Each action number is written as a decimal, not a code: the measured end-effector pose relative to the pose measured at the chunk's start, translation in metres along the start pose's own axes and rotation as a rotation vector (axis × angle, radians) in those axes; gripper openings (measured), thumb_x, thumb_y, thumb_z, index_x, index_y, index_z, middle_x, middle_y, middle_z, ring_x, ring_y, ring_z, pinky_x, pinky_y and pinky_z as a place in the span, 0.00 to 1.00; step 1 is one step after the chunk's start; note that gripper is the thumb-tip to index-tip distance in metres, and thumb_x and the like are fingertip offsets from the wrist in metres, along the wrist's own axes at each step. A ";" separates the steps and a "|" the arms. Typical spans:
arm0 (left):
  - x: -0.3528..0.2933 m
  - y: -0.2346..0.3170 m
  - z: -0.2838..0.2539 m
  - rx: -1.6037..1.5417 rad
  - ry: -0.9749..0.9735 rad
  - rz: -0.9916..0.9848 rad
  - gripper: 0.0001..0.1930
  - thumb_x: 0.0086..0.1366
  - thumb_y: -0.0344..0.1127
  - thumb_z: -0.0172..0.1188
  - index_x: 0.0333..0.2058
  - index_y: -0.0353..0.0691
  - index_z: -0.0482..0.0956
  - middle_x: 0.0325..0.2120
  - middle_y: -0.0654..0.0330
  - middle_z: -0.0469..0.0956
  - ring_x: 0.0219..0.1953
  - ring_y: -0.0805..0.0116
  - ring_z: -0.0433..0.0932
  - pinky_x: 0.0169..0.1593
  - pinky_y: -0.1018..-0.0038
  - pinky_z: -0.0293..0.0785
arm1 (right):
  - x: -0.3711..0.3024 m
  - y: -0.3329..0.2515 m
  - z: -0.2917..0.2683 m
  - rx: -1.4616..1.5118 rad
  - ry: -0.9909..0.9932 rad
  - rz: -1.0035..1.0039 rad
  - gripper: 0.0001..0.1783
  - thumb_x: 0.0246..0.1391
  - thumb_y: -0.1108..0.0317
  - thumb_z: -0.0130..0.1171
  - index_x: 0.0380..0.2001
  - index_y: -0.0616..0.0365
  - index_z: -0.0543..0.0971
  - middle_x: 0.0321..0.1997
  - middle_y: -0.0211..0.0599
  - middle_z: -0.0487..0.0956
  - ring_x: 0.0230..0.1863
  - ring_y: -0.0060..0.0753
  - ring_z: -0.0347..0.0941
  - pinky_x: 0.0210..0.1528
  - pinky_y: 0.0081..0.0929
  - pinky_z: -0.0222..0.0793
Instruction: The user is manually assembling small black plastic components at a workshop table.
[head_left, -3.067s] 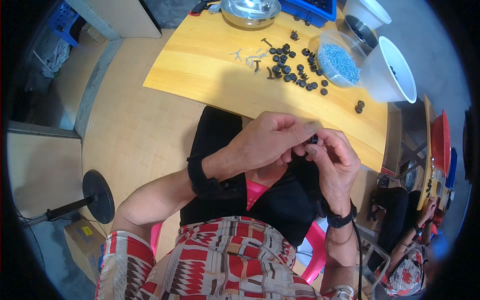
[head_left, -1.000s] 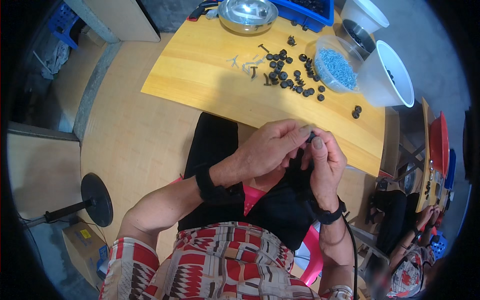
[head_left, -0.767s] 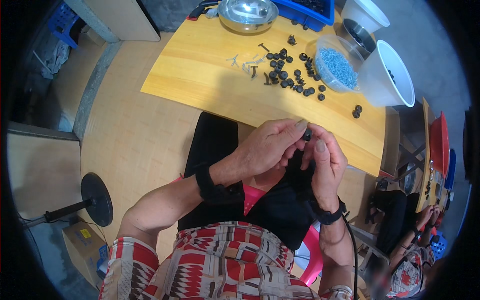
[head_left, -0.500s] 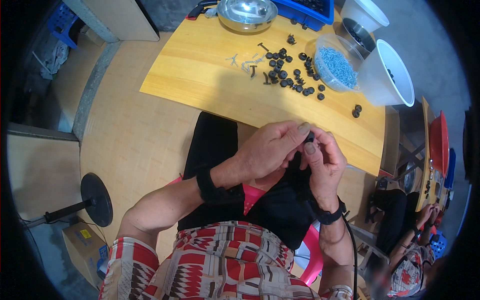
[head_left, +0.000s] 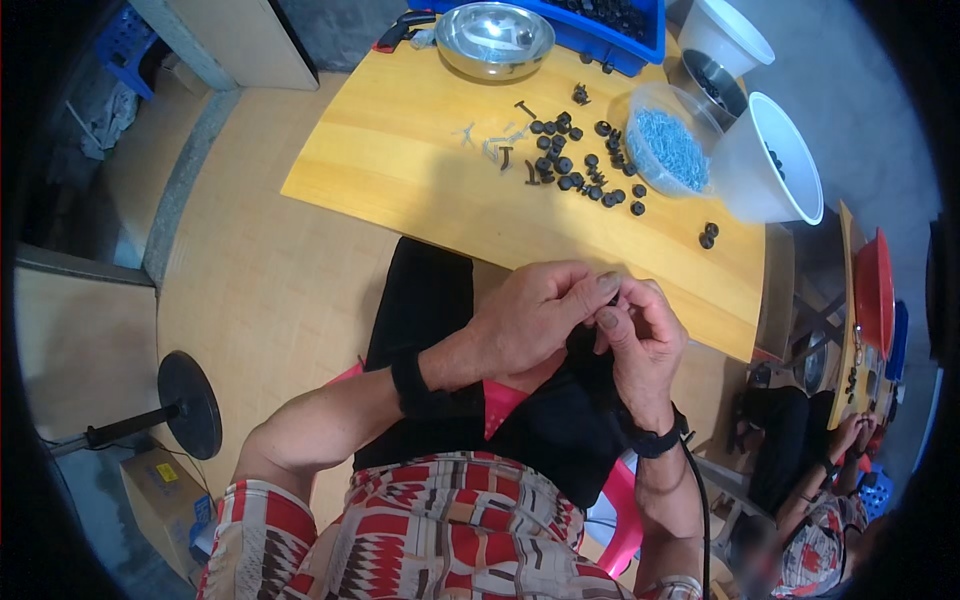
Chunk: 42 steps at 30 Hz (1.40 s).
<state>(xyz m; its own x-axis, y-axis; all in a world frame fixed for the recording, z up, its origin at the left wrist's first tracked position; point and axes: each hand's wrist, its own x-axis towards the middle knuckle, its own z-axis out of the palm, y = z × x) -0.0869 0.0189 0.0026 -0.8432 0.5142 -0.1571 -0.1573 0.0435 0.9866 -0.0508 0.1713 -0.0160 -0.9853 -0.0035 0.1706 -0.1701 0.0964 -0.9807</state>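
Observation:
My left hand (head_left: 530, 315) and my right hand (head_left: 648, 350) meet in front of the table's near edge. A small black part (head_left: 615, 298) is pinched between their fingertips and thumbs, mostly hidden, so its exact kind does not show. Beyond them, a loose group of small black knob-like parts (head_left: 564, 165) lies on the yellow wooden table (head_left: 400, 140). Left of that group are scattered silver screws (head_left: 490, 148) and a few dark T-shaped pieces (head_left: 505, 157). A clear round tub (head_left: 668, 140) full of bluish screws stands to the right of the parts.
At the back are a shiny metal bowl (head_left: 495, 42) and a blue crate (head_left: 630, 55) of black parts. White buckets (head_left: 765, 165) and a steel bowl (head_left: 735, 92) stand at the right. Another person's hands (head_left: 858, 430) work at a side table. A round black stand base (head_left: 190, 405) is at left.
Both hands sit slightly lower in the picture, still together, and the table's contents have shifted a little with the view. Less of the black part shows between the fingers.

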 end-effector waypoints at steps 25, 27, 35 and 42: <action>0.008 0.005 0.018 -0.474 0.138 -0.056 0.18 0.67 0.47 0.40 0.36 0.37 0.70 0.17 0.70 0.63 0.17 0.83 0.61 0.20 0.86 0.59 | 0.020 -0.013 0.023 0.393 0.052 0.272 0.19 0.61 0.54 0.37 0.36 0.59 0.68 0.22 0.27 0.67 0.19 0.16 0.65 0.18 0.11 0.59; 0.008 0.006 0.014 -0.468 0.119 -0.070 0.17 0.66 0.47 0.41 0.31 0.39 0.69 0.16 0.69 0.63 0.17 0.83 0.62 0.20 0.86 0.60 | 0.021 -0.013 0.020 0.371 0.069 0.263 0.20 0.61 0.52 0.36 0.36 0.59 0.68 0.22 0.27 0.67 0.18 0.16 0.64 0.18 0.11 0.59; 0.007 -0.009 0.004 -0.304 0.076 -0.071 0.18 0.66 0.49 0.41 0.26 0.42 0.66 0.16 0.71 0.61 0.16 0.84 0.59 0.19 0.86 0.58 | 0.027 -0.005 0.009 0.323 -0.027 0.180 0.10 0.52 0.70 0.55 0.36 0.61 0.69 0.23 0.28 0.72 0.19 0.12 0.65 0.15 0.08 0.58; 0.007 -0.006 0.000 -0.483 -0.043 -0.190 0.21 0.65 0.53 0.39 0.25 0.42 0.66 0.15 0.71 0.61 0.15 0.83 0.61 0.19 0.86 0.59 | 0.023 -0.010 0.005 0.235 -0.031 0.211 0.12 0.52 0.75 0.53 0.41 0.65 0.72 0.25 0.30 0.73 0.24 0.16 0.69 0.21 0.11 0.64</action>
<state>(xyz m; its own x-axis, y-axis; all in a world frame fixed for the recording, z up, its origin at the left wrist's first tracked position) -0.0924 0.0221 -0.0049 -0.7563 0.5706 -0.3199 -0.5336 -0.2552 0.8063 -0.0718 0.1654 -0.0030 -0.9985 -0.0387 -0.0383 0.0432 -0.1345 -0.9900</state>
